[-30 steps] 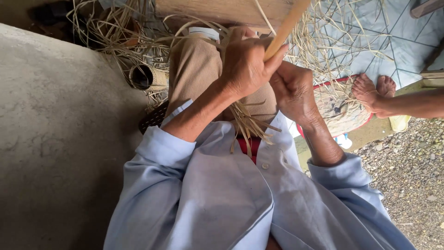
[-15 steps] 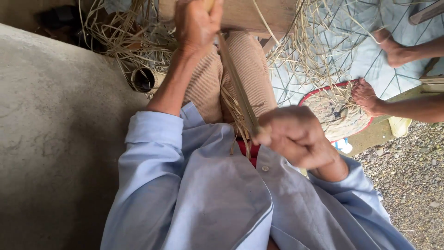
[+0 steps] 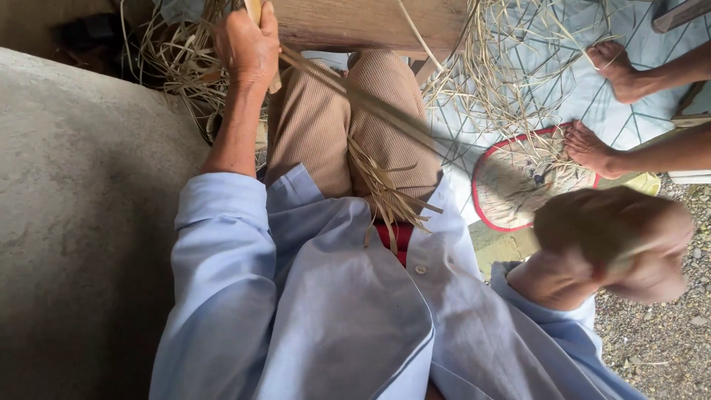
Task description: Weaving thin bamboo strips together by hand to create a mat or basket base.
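My left hand [image 3: 248, 44] is stretched forward over my knees and closed around a pale cane stick [image 3: 254, 10] at the top edge. A long thin strip [image 3: 385, 111] runs from that stick diagonally across my tan trousers [image 3: 318, 126] toward my right hand [image 3: 615, 244]. The right hand is blurred, fisted and held out to my right above the gravel; it appears to grip the strip's end. A bunch of short dry slivers [image 3: 389, 196] lies in my lap against the light blue shirt [image 3: 333, 311].
Another person's bare feet [image 3: 592, 148] rest by a woven mat with a red border [image 3: 511, 200]. Loose cane strips [image 3: 511, 74] are scattered on the pale sheet and behind my left hand. A wooden plank [image 3: 370, 22] is ahead, a concrete ledge [image 3: 74, 192] at left, gravel [image 3: 652, 348] at lower right.
Both hands were together at my knees. The left hand has gone forward with the stick, and the right has swung out to the lower right, drawing the strip taut.
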